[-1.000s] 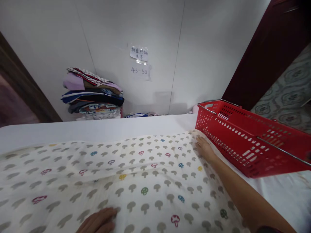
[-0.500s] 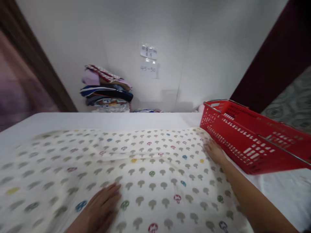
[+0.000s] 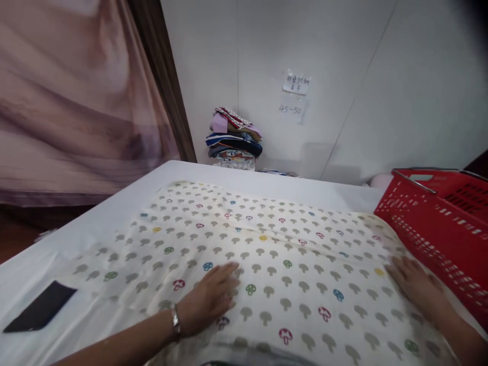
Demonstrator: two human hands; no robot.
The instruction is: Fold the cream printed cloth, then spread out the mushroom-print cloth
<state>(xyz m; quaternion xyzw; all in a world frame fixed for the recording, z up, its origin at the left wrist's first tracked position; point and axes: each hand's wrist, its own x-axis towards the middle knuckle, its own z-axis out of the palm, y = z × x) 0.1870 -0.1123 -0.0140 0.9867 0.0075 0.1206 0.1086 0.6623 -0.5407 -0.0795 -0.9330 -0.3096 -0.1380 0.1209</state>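
A cream cloth (image 3: pixel 267 274) printed with grey and coloured mushrooms lies spread over the white table, with a few low wrinkles across its middle. My left hand (image 3: pixel 211 295), with a silver bracelet at the wrist, rests palm down on the cloth left of centre, fingers stretched out. On the cloth's right side, close to the red basket, my right hand (image 3: pixel 414 284) lies flat with its fingers extended, slightly blurred. Neither hand grips anything. The near edge of the cloth runs to the bottom of the view.
A red plastic basket (image 3: pixel 438 244) with metal handles stands along the right of the white table (image 3: pixel 125 208). A dark flat rectangle (image 3: pixel 40 307) lies at the left front. Folded clothes (image 3: pixel 234 140) are stacked by the wall, below paper signs (image 3: pixel 293 96). A pink curtain (image 3: pixel 76 101) hangs left.
The view has swung left, bringing the curtain, the table's left side and the dark rectangle into sight. Both hands stay on the cloth; the right has come nearer along the cloth's right side.
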